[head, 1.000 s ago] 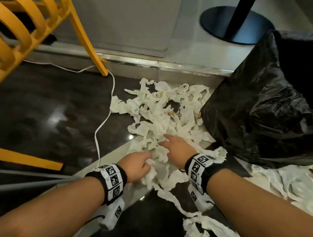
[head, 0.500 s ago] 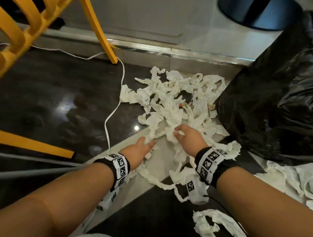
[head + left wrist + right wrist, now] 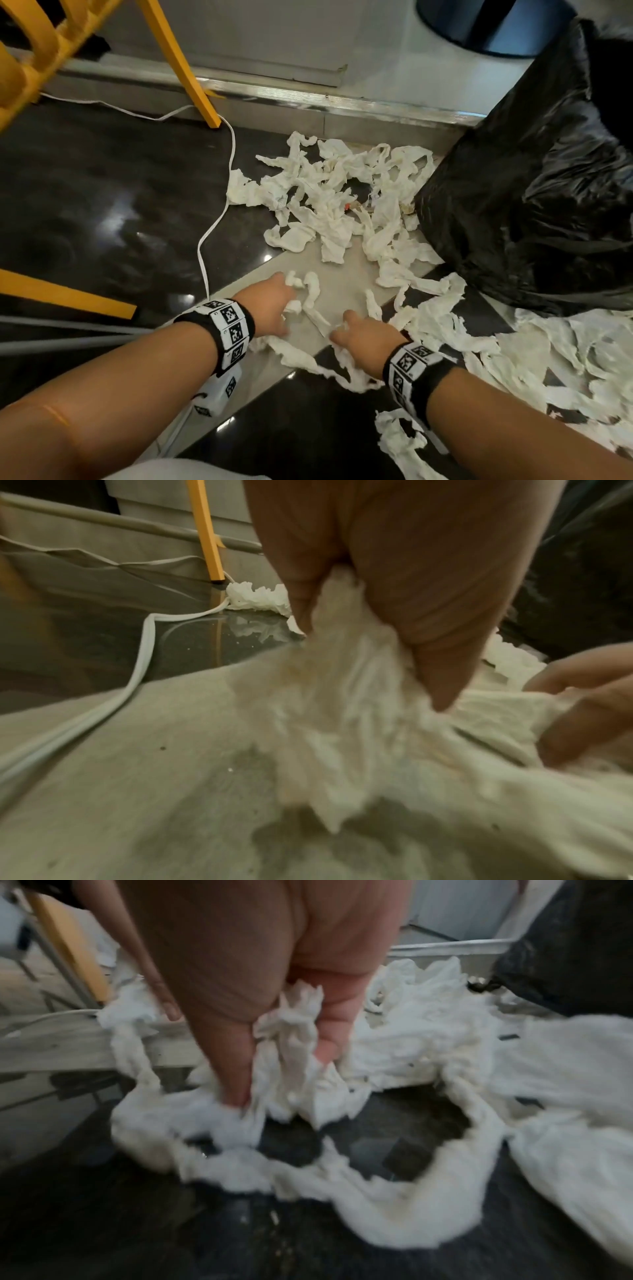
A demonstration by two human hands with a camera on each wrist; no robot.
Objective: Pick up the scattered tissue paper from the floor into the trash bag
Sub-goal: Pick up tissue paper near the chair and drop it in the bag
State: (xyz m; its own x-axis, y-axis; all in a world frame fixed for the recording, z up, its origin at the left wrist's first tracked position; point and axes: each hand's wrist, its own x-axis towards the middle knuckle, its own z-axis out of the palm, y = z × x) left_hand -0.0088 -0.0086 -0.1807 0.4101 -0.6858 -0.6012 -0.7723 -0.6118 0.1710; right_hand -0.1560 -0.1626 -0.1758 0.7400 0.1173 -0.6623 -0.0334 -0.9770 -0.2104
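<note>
On the floor (image 3: pixel 113 192), along the pale tile strip in front of the metal threshold: tissue paper (image 3: pixel 329 202), white torn strips, one tangled heap near the threshold, further strips trailing toward the lower right edge of the head view.

Left hand (image 3: pixel 270 308): fingers curled round a bunch of strips, pinched against the thumb, low over the pale strip. Right hand (image 3: pixel 359 337): just beside it, fingers closed on another clump; long tails hang from both to the floor.

Trash bag (image 3: pixel 534 192): black, slumped, right of the heap and touching its edge. Its mouth is not clearly shown.

Risks, as judged: the strips look thin and interlinked, so lifting may tear them or drag loose ends back down; a collapsed bag mouth could let the handful fall outside.

Surroundings: white cord (image 3: pixel 219 212) running just left of the heap, liable to be gathered with the paper; yellow chair leg (image 3: pixel 185 68) behind it. Open dark floor lies leftward; the bag blocks the right.
</note>
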